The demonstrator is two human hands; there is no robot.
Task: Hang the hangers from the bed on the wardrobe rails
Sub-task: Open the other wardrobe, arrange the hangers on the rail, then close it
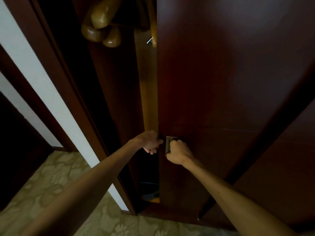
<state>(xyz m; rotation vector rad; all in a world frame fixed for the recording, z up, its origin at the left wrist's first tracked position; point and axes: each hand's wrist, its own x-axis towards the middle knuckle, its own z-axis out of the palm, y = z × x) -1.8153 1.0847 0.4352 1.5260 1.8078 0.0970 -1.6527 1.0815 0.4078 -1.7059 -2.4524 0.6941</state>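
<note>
Forearms are stretched in from the bottom edge, nearest the lens, over patterned carpet (56,183). Left to right: the left hand (150,142) is hooked on the free edge of the wardrobe door (221,82), fingers curled round it into the dark gap. Just beside it, the right hand (177,152) is closed round the metal handle (168,145), a firm grip. The door stands upright, barely ajar; its long axis is vertical. Hangers (100,26) are seen high in the gap, up and left of both hands, rounded wooden ends hung inside. No bed is in view. The left hand is judged nearer the opening.
</note>
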